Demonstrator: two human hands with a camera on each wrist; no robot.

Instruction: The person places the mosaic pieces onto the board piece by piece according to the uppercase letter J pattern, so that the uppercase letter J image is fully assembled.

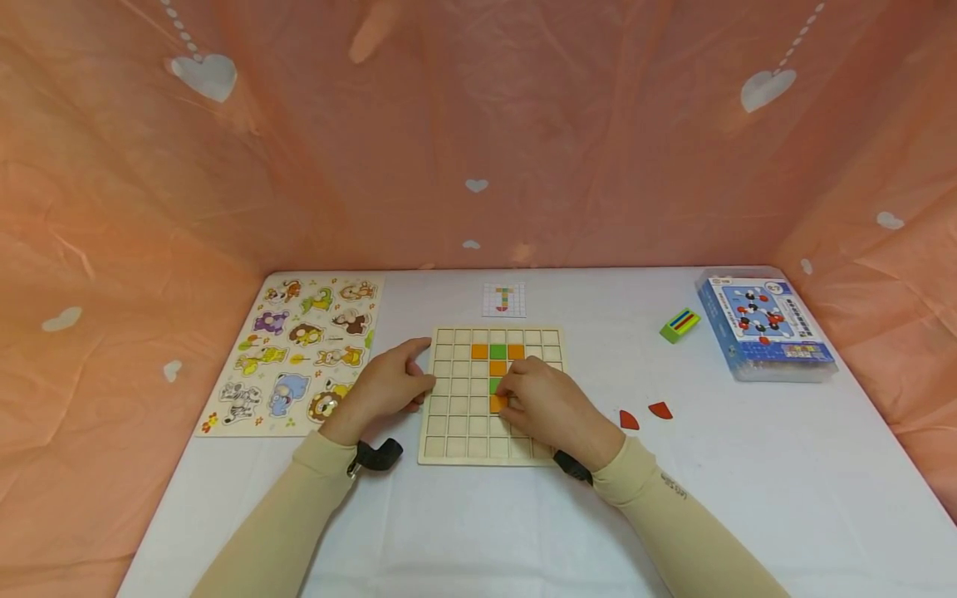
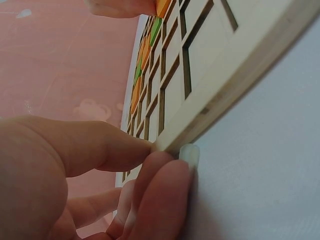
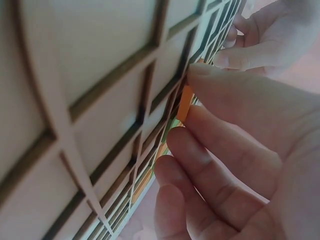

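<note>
A pale wooden grid board [image 1: 454, 423] lies in the middle of the table, orange and green square tiles set in some of its cells. My left hand [image 1: 389, 382] pinches the board's left edge; thumb and fingertips meet at the rim in the left wrist view. Over the board's middle column, my right hand [image 1: 549, 403] holds an orange tile [image 3: 185, 102] between thumb and index finger, tilted at its cell. Above it in that column come a green tile [image 1: 494, 385], an orange one and a green one, with an orange tile [image 1: 480, 352] on either side at the top.
Behind the board lies a small pattern card [image 1: 504, 300]. An animal puzzle board [image 1: 299, 426] is at the left. To the right are two red pieces [image 1: 629, 420], a green block [image 1: 679, 325] with coloured stripes and a blue-and-white box [image 1: 766, 328].
</note>
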